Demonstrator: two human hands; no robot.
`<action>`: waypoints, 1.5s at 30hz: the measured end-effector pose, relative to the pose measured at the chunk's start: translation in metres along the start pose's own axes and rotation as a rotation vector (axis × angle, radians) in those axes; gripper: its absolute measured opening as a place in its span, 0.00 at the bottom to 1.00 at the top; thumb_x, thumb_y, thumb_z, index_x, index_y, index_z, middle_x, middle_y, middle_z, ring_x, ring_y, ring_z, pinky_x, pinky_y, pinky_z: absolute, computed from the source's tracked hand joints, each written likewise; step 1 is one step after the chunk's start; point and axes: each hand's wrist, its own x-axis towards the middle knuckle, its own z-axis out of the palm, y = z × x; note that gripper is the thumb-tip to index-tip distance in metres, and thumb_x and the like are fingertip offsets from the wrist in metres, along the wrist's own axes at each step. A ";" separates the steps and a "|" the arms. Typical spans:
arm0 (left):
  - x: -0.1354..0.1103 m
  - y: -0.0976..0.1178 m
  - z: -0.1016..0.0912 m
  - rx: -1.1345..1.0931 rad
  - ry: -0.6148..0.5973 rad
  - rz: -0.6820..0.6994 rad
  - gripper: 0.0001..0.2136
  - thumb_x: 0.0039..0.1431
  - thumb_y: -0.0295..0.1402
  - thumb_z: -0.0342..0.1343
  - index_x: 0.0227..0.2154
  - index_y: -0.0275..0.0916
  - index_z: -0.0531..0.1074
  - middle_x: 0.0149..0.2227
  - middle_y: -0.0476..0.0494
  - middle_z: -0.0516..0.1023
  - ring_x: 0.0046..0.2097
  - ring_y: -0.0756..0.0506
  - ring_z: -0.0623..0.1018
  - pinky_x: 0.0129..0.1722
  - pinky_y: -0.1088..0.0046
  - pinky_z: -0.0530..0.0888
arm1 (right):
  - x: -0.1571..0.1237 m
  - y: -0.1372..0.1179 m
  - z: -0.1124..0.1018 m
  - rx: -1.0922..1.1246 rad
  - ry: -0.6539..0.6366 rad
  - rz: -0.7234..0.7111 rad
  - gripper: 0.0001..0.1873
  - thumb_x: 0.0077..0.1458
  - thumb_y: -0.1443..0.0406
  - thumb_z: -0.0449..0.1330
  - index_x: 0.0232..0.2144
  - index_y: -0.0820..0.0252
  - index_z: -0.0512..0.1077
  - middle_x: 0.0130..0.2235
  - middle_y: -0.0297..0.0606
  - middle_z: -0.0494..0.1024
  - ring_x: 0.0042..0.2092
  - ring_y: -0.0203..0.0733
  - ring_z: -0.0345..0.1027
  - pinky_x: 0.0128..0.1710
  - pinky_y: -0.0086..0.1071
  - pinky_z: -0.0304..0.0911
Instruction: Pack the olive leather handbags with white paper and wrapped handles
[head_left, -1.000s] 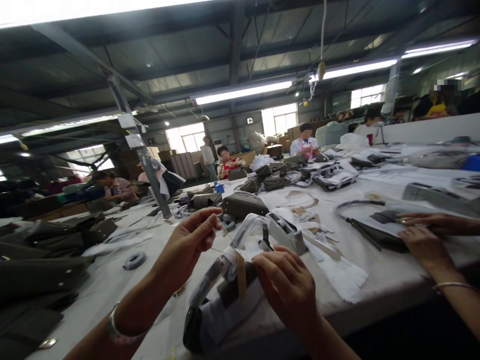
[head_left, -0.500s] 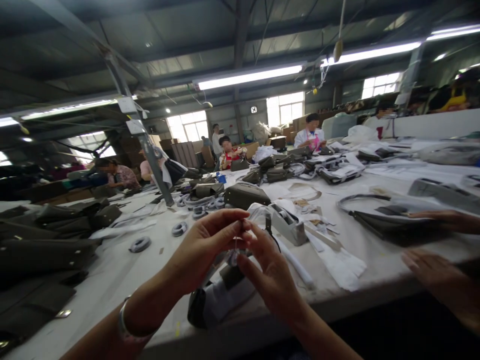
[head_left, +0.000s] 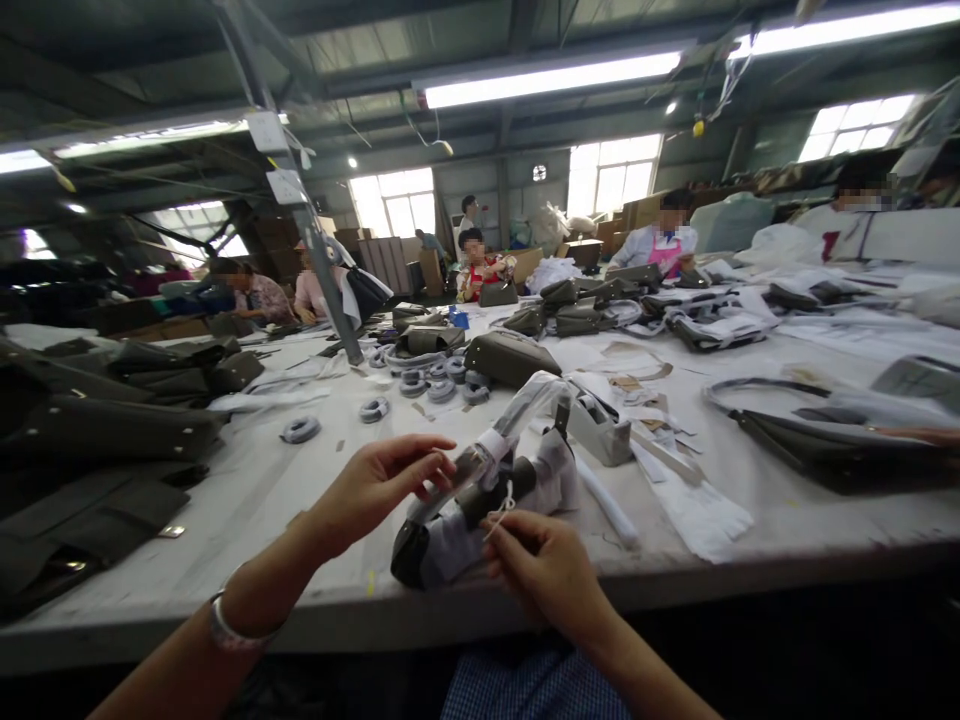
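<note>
A dark olive handbag [head_left: 450, 525] wrapped in clear plastic lies at the near edge of the white table [head_left: 285, 560], its wrapped handle [head_left: 517, 415] arching up. My left hand [head_left: 379, 485] pinches a strip of clear tape by the handle's near end. My right hand [head_left: 544, 565] sits just below the bag, fingers curled around a thin white string [head_left: 499, 510] tied at the handle's base.
A tape dispenser [head_left: 604, 425] stands behind the bag, with white tissue paper [head_left: 697, 515] to its right. Tape rolls [head_left: 300, 430] dot the table. Dark bags [head_left: 105, 430] pile at left; another bag [head_left: 832, 445] lies at right. Several other workers sit at the far end.
My hands came together above the bag, then dropped and parted; the right now holds the string low at the bag. The neighbour's hands at right have left view. The camera tilted down.
</note>
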 end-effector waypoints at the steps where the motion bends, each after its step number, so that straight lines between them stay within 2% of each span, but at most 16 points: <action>1: 0.002 -0.006 -0.005 0.012 0.049 0.004 0.17 0.59 0.43 0.62 0.46 0.39 0.78 0.39 0.39 0.82 0.37 0.43 0.79 0.32 0.73 0.74 | 0.002 0.004 0.002 -0.032 0.002 -0.001 0.18 0.58 0.52 0.62 0.33 0.61 0.80 0.28 0.38 0.81 0.25 0.40 0.75 0.20 0.26 0.64; 3: 0.009 -0.020 -0.013 0.062 0.079 -0.005 0.17 0.57 0.43 0.63 0.44 0.39 0.79 0.38 0.40 0.81 0.35 0.45 0.78 0.29 0.75 0.71 | 0.008 0.009 0.007 -0.088 0.015 -0.030 0.17 0.59 0.53 0.61 0.32 0.60 0.80 0.28 0.38 0.81 0.26 0.41 0.75 0.23 0.28 0.67; 4: 0.012 -0.027 -0.017 0.097 0.051 -0.021 0.17 0.57 0.43 0.63 0.44 0.39 0.79 0.38 0.41 0.81 0.34 0.45 0.77 0.29 0.76 0.69 | 0.011 0.011 0.009 -0.118 0.024 -0.055 0.16 0.59 0.54 0.61 0.32 0.60 0.80 0.29 0.38 0.82 0.26 0.42 0.76 0.25 0.28 0.68; 9: 0.031 -0.055 -0.028 0.205 -0.273 -0.195 0.20 0.56 0.47 0.62 0.43 0.37 0.79 0.29 0.47 0.78 0.30 0.49 0.70 0.27 0.76 0.62 | 0.023 0.010 0.024 -0.194 0.077 -0.133 0.14 0.61 0.57 0.60 0.36 0.58 0.81 0.30 0.37 0.82 0.26 0.41 0.76 0.27 0.29 0.68; 11: 0.036 -0.059 -0.027 0.208 -0.322 -0.221 0.19 0.54 0.48 0.63 0.38 0.36 0.81 0.26 0.48 0.76 0.28 0.50 0.68 0.26 0.76 0.60 | 0.027 0.009 0.030 -0.212 0.094 -0.156 0.14 0.61 0.57 0.59 0.37 0.59 0.81 0.29 0.38 0.82 0.25 0.42 0.76 0.26 0.30 0.68; 13: 0.040 -0.060 -0.025 0.179 -0.359 -0.232 0.19 0.53 0.49 0.64 0.35 0.36 0.80 0.28 0.48 0.76 0.29 0.49 0.68 0.27 0.76 0.61 | 0.029 0.007 0.035 -0.223 0.097 -0.180 0.14 0.62 0.58 0.59 0.37 0.59 0.81 0.28 0.37 0.82 0.25 0.42 0.76 0.26 0.30 0.68; 17: 0.044 -0.058 -0.021 0.057 -0.461 -0.263 0.23 0.52 0.51 0.64 0.43 0.37 0.79 0.38 0.43 0.80 0.36 0.45 0.74 0.34 0.74 0.68 | 0.032 0.003 0.042 -0.227 0.088 -0.204 0.12 0.61 0.60 0.59 0.38 0.56 0.82 0.28 0.36 0.82 0.25 0.41 0.76 0.26 0.29 0.67; 19: 0.045 -0.059 -0.021 0.012 -0.483 -0.287 0.26 0.51 0.51 0.64 0.46 0.36 0.78 0.36 0.43 0.80 0.34 0.45 0.75 0.32 0.74 0.68 | 0.034 0.003 0.043 -0.246 0.098 -0.211 0.11 0.61 0.61 0.59 0.36 0.56 0.82 0.27 0.36 0.82 0.26 0.42 0.76 0.26 0.29 0.67; 24: 0.042 -0.066 -0.026 -0.088 -0.383 -0.298 0.29 0.49 0.46 0.68 0.51 0.34 0.75 0.30 0.45 0.78 0.31 0.47 0.74 0.30 0.75 0.67 | 0.037 0.005 0.042 -0.244 0.123 -0.230 0.13 0.62 0.59 0.58 0.37 0.56 0.81 0.28 0.37 0.83 0.27 0.43 0.77 0.29 0.30 0.69; 28: 0.031 -0.072 -0.027 -0.192 -0.242 -0.293 0.25 0.56 0.44 0.64 0.54 0.37 0.72 0.41 0.41 0.79 0.40 0.47 0.77 0.41 0.73 0.72 | 0.036 0.008 0.039 -0.209 0.104 -0.198 0.10 0.61 0.61 0.59 0.35 0.57 0.80 0.28 0.36 0.82 0.29 0.43 0.77 0.32 0.31 0.70; 30: 0.023 -0.073 -0.029 -0.313 -0.143 -0.299 0.23 0.59 0.42 0.63 0.55 0.40 0.71 0.42 0.42 0.78 0.43 0.48 0.77 0.47 0.72 0.73 | 0.033 0.010 0.037 -0.133 0.047 -0.151 0.06 0.56 0.63 0.64 0.36 0.58 0.79 0.32 0.36 0.83 0.33 0.43 0.78 0.36 0.31 0.71; 33: 0.009 -0.073 -0.030 -0.548 -0.016 -0.309 0.21 0.59 0.36 0.64 0.54 0.39 0.72 0.38 0.44 0.77 0.41 0.49 0.78 0.48 0.72 0.74 | 0.026 0.011 0.035 0.026 -0.069 -0.066 0.18 0.49 0.66 0.68 0.45 0.57 0.76 0.40 0.37 0.83 0.42 0.44 0.78 0.44 0.33 0.72; 36: -0.005 -0.073 -0.026 -0.670 0.053 -0.269 0.19 0.58 0.32 0.65 0.52 0.37 0.73 0.35 0.45 0.75 0.38 0.50 0.77 0.44 0.74 0.76 | 0.016 0.010 0.031 -0.006 -0.067 -0.037 0.25 0.49 0.67 0.67 0.51 0.58 0.73 0.43 0.38 0.82 0.42 0.44 0.78 0.44 0.34 0.73; 39: -0.012 -0.076 -0.020 -0.737 0.112 -0.235 0.18 0.57 0.31 0.65 0.50 0.37 0.75 0.36 0.46 0.75 0.36 0.51 0.77 0.42 0.76 0.77 | 0.007 0.010 0.027 -0.148 -0.009 -0.081 0.24 0.53 0.66 0.65 0.53 0.57 0.71 0.43 0.38 0.81 0.39 0.43 0.78 0.39 0.34 0.74; 41: -0.013 -0.079 -0.016 -0.782 0.154 -0.205 0.17 0.56 0.29 0.65 0.50 0.38 0.75 0.39 0.45 0.76 0.35 0.53 0.76 0.41 0.78 0.77 | 0.001 0.012 0.024 -0.247 0.019 -0.130 0.22 0.55 0.66 0.63 0.54 0.56 0.71 0.40 0.37 0.82 0.40 0.44 0.78 0.42 0.36 0.73; 45: -0.009 -0.088 -0.008 -0.875 0.243 -0.143 0.22 0.51 0.21 0.65 0.50 0.42 0.75 0.48 0.43 0.77 0.33 0.56 0.75 0.36 0.83 0.76 | -0.010 0.019 0.024 -0.375 0.119 -0.351 0.13 0.58 0.66 0.62 0.47 0.55 0.75 0.42 0.38 0.82 0.44 0.44 0.77 0.47 0.36 0.72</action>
